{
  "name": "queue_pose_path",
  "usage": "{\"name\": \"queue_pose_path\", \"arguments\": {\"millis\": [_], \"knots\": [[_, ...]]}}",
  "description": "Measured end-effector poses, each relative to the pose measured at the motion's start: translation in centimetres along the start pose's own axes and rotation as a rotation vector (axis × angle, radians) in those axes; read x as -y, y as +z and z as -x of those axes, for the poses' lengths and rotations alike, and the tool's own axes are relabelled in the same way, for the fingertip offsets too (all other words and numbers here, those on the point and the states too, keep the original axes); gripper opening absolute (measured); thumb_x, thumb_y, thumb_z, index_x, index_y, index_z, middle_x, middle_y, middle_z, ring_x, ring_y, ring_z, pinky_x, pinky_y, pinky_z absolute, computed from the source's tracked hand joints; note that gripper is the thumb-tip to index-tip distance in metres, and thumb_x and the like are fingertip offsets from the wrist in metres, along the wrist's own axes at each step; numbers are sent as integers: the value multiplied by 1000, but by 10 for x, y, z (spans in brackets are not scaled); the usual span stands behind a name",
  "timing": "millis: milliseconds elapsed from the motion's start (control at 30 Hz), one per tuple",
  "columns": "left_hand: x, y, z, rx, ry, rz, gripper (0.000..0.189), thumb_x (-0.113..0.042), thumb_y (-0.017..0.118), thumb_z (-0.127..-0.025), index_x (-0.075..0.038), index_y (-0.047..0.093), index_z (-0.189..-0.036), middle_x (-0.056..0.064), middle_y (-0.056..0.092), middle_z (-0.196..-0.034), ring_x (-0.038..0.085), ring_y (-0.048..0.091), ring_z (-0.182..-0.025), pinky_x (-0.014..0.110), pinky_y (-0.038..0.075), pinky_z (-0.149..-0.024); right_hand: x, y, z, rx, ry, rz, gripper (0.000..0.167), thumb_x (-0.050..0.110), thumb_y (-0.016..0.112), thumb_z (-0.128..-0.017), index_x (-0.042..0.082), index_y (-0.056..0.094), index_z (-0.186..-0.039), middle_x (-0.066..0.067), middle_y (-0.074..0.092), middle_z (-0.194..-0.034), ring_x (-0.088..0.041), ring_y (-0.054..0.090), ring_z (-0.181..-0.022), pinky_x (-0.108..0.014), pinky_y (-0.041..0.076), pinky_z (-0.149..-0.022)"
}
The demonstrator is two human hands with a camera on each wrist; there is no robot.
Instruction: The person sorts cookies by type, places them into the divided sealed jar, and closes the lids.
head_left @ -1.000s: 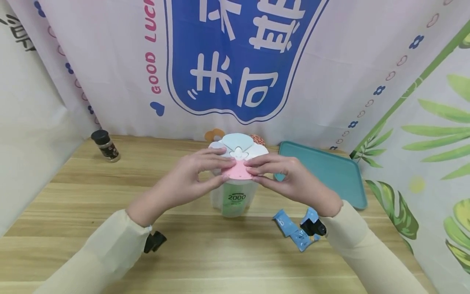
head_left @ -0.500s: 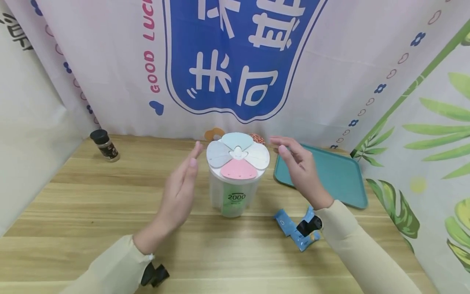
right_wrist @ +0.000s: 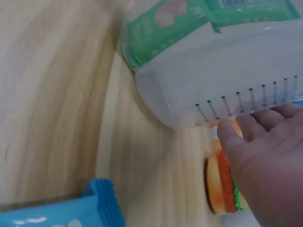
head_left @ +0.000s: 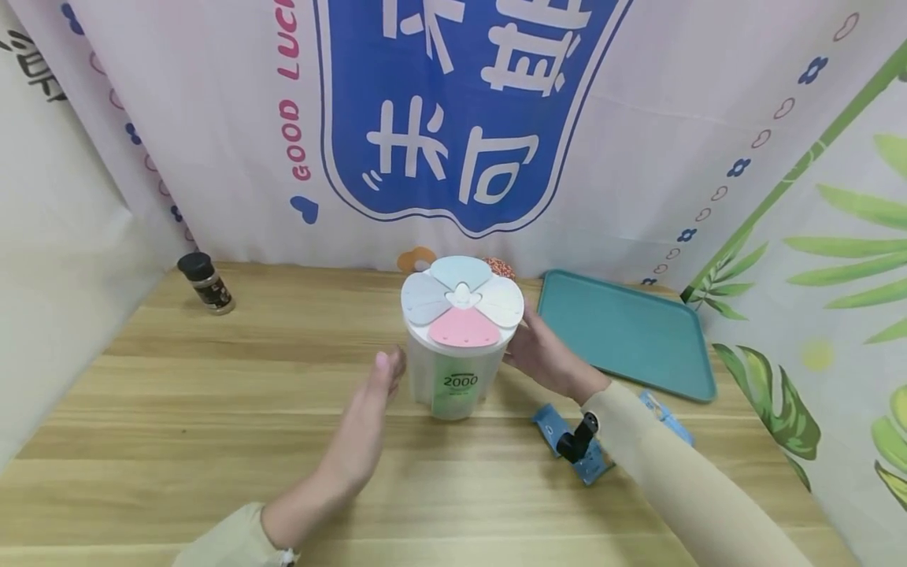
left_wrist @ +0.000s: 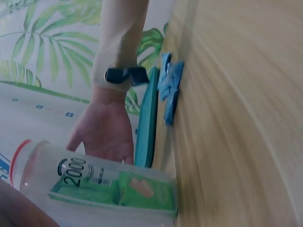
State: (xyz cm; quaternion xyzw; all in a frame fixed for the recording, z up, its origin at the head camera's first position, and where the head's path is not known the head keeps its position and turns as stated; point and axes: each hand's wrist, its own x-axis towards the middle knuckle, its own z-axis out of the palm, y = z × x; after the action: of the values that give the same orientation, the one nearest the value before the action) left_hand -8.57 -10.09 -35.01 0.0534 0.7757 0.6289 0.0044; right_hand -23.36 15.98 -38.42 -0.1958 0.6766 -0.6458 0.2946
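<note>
A translucent plastic canister (head_left: pixel 457 378) marked 2000 stands upright on the wooden table. Its lid has pink, white, grey and pale blue petal-shaped flaps, all lying flat; the pink flap (head_left: pixel 464 327) faces the front. Through the wall show green packets (left_wrist: pixel 147 191). My left hand (head_left: pixel 357 433) is held with fingers extended beside the canister's lower left side, thumb up. On the other side, my right hand (head_left: pixel 549 358) reaches along the right wall, its fingertips partly hidden behind it. In the right wrist view those loosely extended fingers lie right at the wall with the printed scale.
Blue packets (head_left: pixel 591 465) lie at the front right, partly under my right forearm. Behind them is a teal tray (head_left: pixel 631 335). A black-capped jar (head_left: pixel 205 283) stands at the back left. A burger-shaped thing (right_wrist: pixel 220 184) sits behind the canister, near the printed curtain (head_left: pixel 248 157).
Both hands were pressing the pink flap with their fingertips. They let go, moved apart, and then came down to either side of the canister, which stays in place.
</note>
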Motion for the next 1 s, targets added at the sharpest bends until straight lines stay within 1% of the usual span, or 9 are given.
{"name": "queue_pose_path", "arguments": {"millis": [167,267,500,667,800,900,1000], "knots": [[-3,5,2,28,-40,30,79,-51,8,-113,10,24,-160,28,24,-170,45,27,-159,57,21,-132,-5,0,-3,18,24,-41,88,72,-1,-104,14,2,-170,-18,5,-178,-40,8,-165,-55,7,-137],[-4,6,2,34,-45,42,79,-51,9,-113,10,23,-161,28,23,-171,44,25,-159,56,21,-133,-7,1,-3,16,19,-52,88,73,0,-104,14,3,-170,-18,6,-178,-39,8,-165,-55,7,-137],[-5,5,0,38,-69,29,81,-54,8,-112,8,22,-162,26,21,-172,44,24,-160,56,19,-133,-6,2,-2,26,-9,-30,84,71,2,-105,18,1,-170,-18,5,-178,-38,7,-166,-56,9,-137],[-3,2,-8,54,-77,44,84,-57,5,-111,8,21,-162,24,20,-173,42,21,-161,54,17,-134,-4,2,2,15,12,-3,87,73,2,-104,16,-1,-170,-17,1,-178,-37,5,-166,-55,9,-137],[-1,0,-16,69,-87,39,85,-59,4,-110,4,19,-164,21,18,-174,38,19,-163,52,16,-135,-3,3,9,2,20,33,91,75,3,-103,13,-2,-170,-17,1,-178,-37,4,-166,-54,9,-137],[1,-2,-22,72,-88,28,84,-60,2,-110,2,17,-165,19,16,-175,37,17,-164,51,15,-136,-3,3,16,5,4,62,91,73,2,-104,9,-1,-169,-19,3,-178,-38,5,-166,-55,10,-137],[3,-3,-29,70,-82,45,82,-57,2,-111,1,16,-165,17,15,-176,37,15,-164,52,13,-136,-4,3,23,8,-13,92,90,68,-1,-106,3,1,-168,-21,5,-177,-39,7,-165,-55,10,-137]]}}
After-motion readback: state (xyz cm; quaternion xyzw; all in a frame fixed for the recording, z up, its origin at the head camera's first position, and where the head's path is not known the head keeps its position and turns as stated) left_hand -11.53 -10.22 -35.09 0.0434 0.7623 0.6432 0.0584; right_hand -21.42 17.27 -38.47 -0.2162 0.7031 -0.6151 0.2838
